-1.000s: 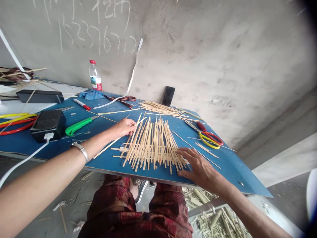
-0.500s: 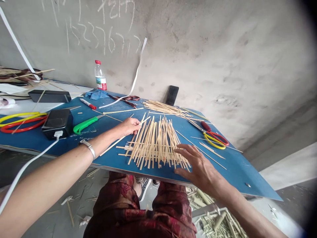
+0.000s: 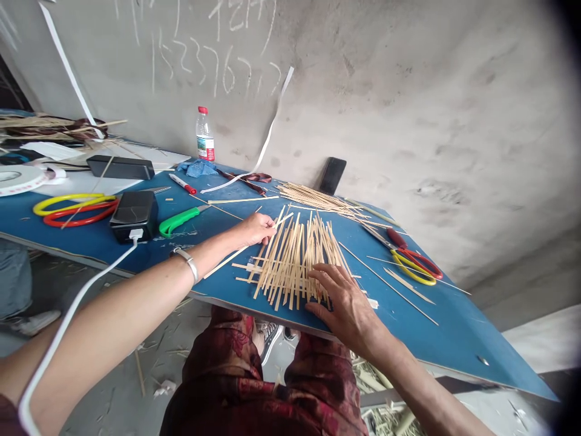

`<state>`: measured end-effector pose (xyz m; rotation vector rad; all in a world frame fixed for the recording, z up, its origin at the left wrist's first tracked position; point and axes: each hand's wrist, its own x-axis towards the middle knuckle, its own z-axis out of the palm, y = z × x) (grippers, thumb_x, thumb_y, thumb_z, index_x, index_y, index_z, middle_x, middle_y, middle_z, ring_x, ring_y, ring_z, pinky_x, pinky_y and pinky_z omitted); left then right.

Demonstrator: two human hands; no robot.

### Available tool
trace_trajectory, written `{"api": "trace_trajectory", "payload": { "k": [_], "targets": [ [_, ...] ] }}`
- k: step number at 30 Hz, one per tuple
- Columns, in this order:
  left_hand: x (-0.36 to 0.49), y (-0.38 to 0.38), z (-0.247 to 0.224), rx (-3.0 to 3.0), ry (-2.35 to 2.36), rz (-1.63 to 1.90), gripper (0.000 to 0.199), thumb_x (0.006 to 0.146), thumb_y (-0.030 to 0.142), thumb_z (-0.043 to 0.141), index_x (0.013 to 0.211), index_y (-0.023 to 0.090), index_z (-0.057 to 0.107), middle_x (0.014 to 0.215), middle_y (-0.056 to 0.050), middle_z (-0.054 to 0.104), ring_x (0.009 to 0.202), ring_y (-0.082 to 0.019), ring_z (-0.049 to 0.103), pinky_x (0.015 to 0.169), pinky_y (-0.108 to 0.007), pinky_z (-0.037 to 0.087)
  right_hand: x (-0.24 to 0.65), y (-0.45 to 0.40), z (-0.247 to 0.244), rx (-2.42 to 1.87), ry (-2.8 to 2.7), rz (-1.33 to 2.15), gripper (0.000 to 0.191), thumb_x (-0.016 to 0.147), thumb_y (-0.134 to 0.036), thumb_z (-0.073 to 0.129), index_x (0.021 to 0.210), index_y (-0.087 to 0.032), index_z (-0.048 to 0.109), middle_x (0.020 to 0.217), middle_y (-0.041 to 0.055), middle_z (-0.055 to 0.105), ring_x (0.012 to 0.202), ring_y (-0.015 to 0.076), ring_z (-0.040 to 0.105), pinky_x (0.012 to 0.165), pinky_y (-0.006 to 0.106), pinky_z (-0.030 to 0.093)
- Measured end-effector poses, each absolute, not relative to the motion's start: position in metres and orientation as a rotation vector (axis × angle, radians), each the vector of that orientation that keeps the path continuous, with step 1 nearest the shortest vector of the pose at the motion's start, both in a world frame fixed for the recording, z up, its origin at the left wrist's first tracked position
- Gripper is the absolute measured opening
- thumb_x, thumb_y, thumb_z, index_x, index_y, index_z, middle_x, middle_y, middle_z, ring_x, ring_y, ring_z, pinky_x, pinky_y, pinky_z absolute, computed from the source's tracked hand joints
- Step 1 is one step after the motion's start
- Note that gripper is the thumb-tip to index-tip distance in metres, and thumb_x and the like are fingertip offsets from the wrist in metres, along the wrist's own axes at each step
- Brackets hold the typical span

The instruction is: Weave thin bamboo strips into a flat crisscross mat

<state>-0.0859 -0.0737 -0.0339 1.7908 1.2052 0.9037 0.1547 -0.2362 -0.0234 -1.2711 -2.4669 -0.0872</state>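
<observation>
A loose weave of thin bamboo strips [image 3: 290, 260] lies near the front edge of the blue table, its long strips fanned over a few crosswise ones. My left hand [image 3: 258, 230] is closed at the upper left of the weave, pinching a bamboo strip [image 3: 284, 219] that slants out past the fingertips. Over the right side of the weave rests my right hand [image 3: 341, 298], fingers spread, the fingertips on or just above the strips. What lies under that palm is hidden.
Behind the weave is a pile of loose strips [image 3: 318, 197], with a black phone [image 3: 333, 175] against the wall. Scissors [image 3: 415, 266] lie to the right. Leftward are a green-handled knife [image 3: 179, 221], a black box with a white cable [image 3: 134, 217], a marker [image 3: 182, 184] and a bottle [image 3: 205, 136].
The whole view has shifted, so the table things appear farther right. My right hand has moved left, farther over the weave. My left hand keeps its pinch at the upper left.
</observation>
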Motion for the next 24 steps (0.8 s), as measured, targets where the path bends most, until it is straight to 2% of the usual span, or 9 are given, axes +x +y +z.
{"api": "trace_trajectory", "payload": {
  "k": [4, 9, 16, 20, 24],
  "targets": [
    [-0.085, -0.075, -0.033, 1.787, 1.203, 0.914, 0.006, 0.074, 0.013, 0.061, 0.068, 0.015, 0.06, 0.043, 0.003, 0.055, 0.041, -0.009, 0.05, 0.044, -0.019, 0.031, 0.153, -0.239, -0.024, -1.265, -2.434, -0.089, 0.035, 0.092, -0.032, 0.058, 0.125, -0.021, 0.052, 0.13, 0.0132, 0.055, 0.117, 0.0297, 0.052, 0.099, 0.056, 0.044],
    [-0.084, -0.078, -0.031, 1.78, 1.211, 0.925, 0.009, 0.074, 0.01, 0.06, 0.067, 0.014, 0.06, 0.043, 0.003, 0.055, 0.041, -0.009, 0.051, 0.044, -0.019, 0.033, 0.138, -0.245, -0.016, -1.17, -2.462, -0.041, 0.043, 0.088, -0.04, 0.064, 0.124, -0.019, 0.053, 0.13, 0.0151, 0.053, 0.116, 0.032, 0.051, 0.095, 0.055, 0.046],
    [-0.084, -0.081, -0.027, 1.776, 1.218, 0.892, 0.012, 0.081, 0.006, 0.06, 0.07, 0.012, 0.06, 0.051, 0.004, 0.055, 0.044, -0.008, 0.052, 0.045, -0.018, 0.037, 0.125, -0.243, -0.019, -1.195, -2.45, 0.047, 0.035, 0.09, -0.031, 0.061, 0.123, -0.02, 0.053, 0.128, 0.013, 0.054, 0.116, 0.0291, 0.05, 0.098, 0.053, 0.046],
    [-0.084, -0.08, -0.029, 1.789, 1.235, 0.859, 0.015, 0.09, 0.019, 0.062, 0.077, 0.012, 0.06, 0.06, 0.005, 0.056, 0.049, -0.007, 0.052, 0.048, -0.019, 0.043, 0.125, -0.242, -0.02, -1.182, -2.444, 0.071, 0.034, 0.091, -0.03, 0.059, 0.122, -0.02, 0.053, 0.127, 0.0131, 0.054, 0.116, 0.0297, 0.05, 0.098, 0.054, 0.046],
    [-0.085, -0.076, -0.033, 1.783, 1.256, 0.809, 0.019, 0.094, 0.03, 0.06, 0.092, 0.012, 0.062, 0.078, 0.001, 0.062, 0.061, -0.009, 0.058, 0.057, -0.024, 0.052, 0.123, -0.244, -0.02, -1.168, -2.441, 0.071, 0.033, 0.091, -0.028, 0.056, 0.123, -0.02, 0.052, 0.128, 0.0134, 0.053, 0.117, 0.0302, 0.049, 0.098, 0.055, 0.045]
  ]
}}
